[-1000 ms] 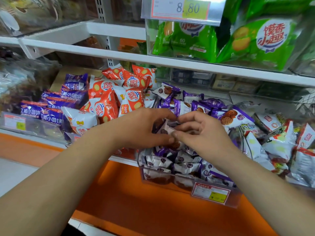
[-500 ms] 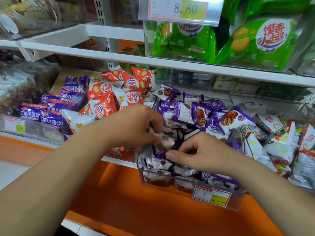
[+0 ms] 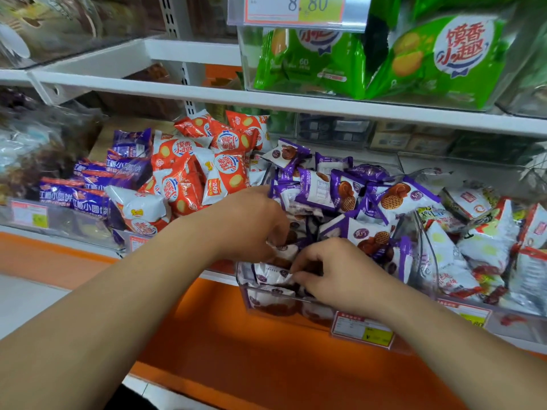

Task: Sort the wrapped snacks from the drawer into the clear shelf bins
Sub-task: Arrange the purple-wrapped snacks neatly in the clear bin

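At the clear bin's (image 3: 242,287) front edge, light, slippery packets (image 3: 273,276) are pinched by the left hand (image 3: 251,226) and right hand (image 3: 336,273), preferably at the sealed ends.

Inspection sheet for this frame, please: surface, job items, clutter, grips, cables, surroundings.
Surface: orange ledge below the bins.
Job's things: purple snack packets heaped in a clear bin.
Clutter: orange packs left of it, white-red packs right.
Grips: left hand curled among the packets, hold unclear; right hand pinches one at the bin's front.
Cables: nothing seen.
Surroundings: green packs and a price tag on the white shelf above.
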`<state>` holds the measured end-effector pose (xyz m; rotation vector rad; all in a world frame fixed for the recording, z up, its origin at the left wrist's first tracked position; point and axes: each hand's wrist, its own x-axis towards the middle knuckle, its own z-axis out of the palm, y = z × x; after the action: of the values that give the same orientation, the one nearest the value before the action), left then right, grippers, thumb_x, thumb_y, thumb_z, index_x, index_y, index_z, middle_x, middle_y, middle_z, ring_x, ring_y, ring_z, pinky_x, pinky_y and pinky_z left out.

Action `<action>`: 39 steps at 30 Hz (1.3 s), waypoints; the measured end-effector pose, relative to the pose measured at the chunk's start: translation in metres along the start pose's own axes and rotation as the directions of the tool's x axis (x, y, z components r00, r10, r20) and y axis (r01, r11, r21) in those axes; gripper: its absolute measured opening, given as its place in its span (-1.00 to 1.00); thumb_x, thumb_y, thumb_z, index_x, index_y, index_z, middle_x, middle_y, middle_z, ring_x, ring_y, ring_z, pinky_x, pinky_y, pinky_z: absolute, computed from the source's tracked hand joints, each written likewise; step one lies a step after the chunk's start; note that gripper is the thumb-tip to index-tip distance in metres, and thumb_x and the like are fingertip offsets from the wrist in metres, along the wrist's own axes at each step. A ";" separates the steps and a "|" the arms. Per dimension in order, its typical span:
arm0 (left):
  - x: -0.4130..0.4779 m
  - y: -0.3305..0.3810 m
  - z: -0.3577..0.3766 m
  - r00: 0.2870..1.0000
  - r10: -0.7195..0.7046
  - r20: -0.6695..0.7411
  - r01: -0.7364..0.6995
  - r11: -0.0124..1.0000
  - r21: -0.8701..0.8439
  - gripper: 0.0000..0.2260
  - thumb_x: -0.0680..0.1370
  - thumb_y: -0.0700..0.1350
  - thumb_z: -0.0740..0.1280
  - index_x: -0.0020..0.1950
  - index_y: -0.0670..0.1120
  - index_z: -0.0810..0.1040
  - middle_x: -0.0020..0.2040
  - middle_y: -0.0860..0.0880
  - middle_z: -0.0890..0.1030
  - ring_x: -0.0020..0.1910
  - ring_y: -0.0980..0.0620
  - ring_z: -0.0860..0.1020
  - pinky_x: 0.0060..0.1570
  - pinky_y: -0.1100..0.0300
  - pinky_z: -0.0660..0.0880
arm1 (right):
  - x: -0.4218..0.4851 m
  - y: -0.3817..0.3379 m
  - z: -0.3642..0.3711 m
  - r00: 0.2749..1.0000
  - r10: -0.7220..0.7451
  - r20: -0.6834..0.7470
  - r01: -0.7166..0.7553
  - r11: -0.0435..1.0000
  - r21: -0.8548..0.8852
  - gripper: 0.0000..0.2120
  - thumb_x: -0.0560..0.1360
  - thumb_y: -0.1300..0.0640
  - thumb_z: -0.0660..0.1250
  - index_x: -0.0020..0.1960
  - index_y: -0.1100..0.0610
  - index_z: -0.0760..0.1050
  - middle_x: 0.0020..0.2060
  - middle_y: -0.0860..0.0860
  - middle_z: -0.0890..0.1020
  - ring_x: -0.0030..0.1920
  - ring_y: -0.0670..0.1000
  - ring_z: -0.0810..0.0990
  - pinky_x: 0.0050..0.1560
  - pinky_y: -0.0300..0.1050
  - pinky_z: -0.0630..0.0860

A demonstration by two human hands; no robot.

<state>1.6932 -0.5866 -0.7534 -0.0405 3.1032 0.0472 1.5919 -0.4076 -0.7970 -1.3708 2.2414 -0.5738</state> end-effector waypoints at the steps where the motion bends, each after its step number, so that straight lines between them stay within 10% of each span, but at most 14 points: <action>1: 0.002 0.002 0.000 1.000 0.017 0.017 -0.018 0.999 0.050 -0.87 0.47 0.09 0.46 -0.01 0.13 0.67 -0.08 0.20 0.67 -0.10 0.20 0.41 0.31 0.13 0.39 | -0.001 0.001 -0.002 1.000 0.001 0.007 -0.001 1.000 0.029 -0.94 0.56 0.02 0.42 -0.08 -0.10 0.65 -0.17 -0.13 0.69 -0.19 -0.07 0.67 -0.08 0.03 0.65; 4: 0.008 0.010 -0.005 0.991 0.007 0.133 -0.033 0.980 0.196 -0.86 0.57 0.07 0.39 0.10 0.17 0.66 0.05 0.21 0.64 0.11 0.14 0.49 0.20 0.37 0.02 | -0.001 0.001 -0.002 1.000 -0.006 0.006 0.006 0.997 0.077 -0.91 0.57 0.04 0.40 -0.09 -0.13 0.63 -0.14 -0.15 0.68 -0.18 -0.11 0.65 -0.09 -0.05 0.63; 9: 0.021 0.028 -0.001 0.967 -0.039 0.253 -0.060 0.927 0.370 -0.88 0.59 -0.08 0.29 -0.01 0.07 0.62 -0.08 0.10 0.60 0.01 0.02 0.57 0.48 -0.18 0.14 | 0.003 0.002 0.006 0.983 -0.062 -0.174 0.071 0.996 0.047 -0.92 0.48 0.06 0.52 -0.03 -0.01 0.68 -0.08 -0.16 0.48 -0.02 -0.06 0.52 0.01 -0.11 0.51; 16: 0.016 0.003 -0.015 0.974 -0.047 0.222 0.037 0.998 0.049 -0.68 0.54 -0.20 0.36 0.12 0.21 0.67 -0.16 0.25 0.55 0.08 0.05 0.56 0.36 -0.04 0.44 | 0.001 0.008 0.002 0.997 -0.019 -0.074 0.034 0.978 0.207 -0.74 0.60 0.05 0.40 0.27 -0.11 0.55 0.07 -0.24 0.63 0.01 -0.28 0.58 0.07 -0.28 0.50; 20: 0.004 0.005 -0.012 0.977 -0.045 0.207 0.011 0.987 0.162 -0.63 0.59 -0.14 0.32 0.30 0.25 0.59 0.16 0.21 0.63 0.25 0.15 0.53 0.61 -0.06 -0.15 | 0.005 0.010 -0.014 1.000 0.011 -0.008 -0.007 0.933 0.361 -0.73 0.68 0.23 0.22 0.26 -0.08 0.48 0.04 -0.06 0.72 -0.44 -0.19 0.50 -0.38 -0.26 0.43; 27: -0.014 0.005 -0.005 0.969 -0.041 0.245 0.014 0.994 0.113 -0.69 0.58 -0.14 0.30 0.17 0.22 0.67 0.29 0.14 0.58 0.42 0.13 0.37 0.59 -0.05 -0.17 | 0.032 0.006 -0.026 0.998 -0.037 -0.041 0.028 0.980 -0.195 -0.67 0.54 0.14 0.43 0.27 -0.11 0.58 0.13 -0.12 0.59 0.14 -0.02 0.57 0.08 -0.09 0.55; 35: -0.012 -0.006 0.003 0.987 0.012 0.162 0.005 0.995 -0.100 -0.63 0.50 -0.15 0.24 0.16 0.22 0.65 -0.02 0.22 0.65 0.08 0.18 0.55 0.22 0.18 0.40 | 0.045 0.007 -0.004 0.970 -0.201 -0.136 0.104 0.853 -0.512 -0.70 0.53 -0.06 0.43 0.27 -0.19 0.60 -0.05 -0.11 0.34 0.15 0.03 0.45 -0.05 -0.06 0.30; 39: -0.015 -0.006 0.003 0.992 0.056 0.113 -0.051 0.998 -0.047 -0.60 0.52 -0.22 0.32 0.18 0.24 0.67 0.03 0.24 0.64 0.10 0.22 0.49 -0.03 0.45 0.23 | 0.046 0.007 -0.001 0.944 -0.278 -0.179 0.121 0.794 -0.596 -0.64 0.50 0.02 0.46 0.26 -0.23 0.58 0.07 -0.07 0.43 0.23 0.06 0.46 -0.05 -0.06 0.26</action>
<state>1.7081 -0.5926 -0.7561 0.0431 2.9879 0.1155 1.5677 -0.4459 -0.8070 -1.9484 2.6314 -0.1230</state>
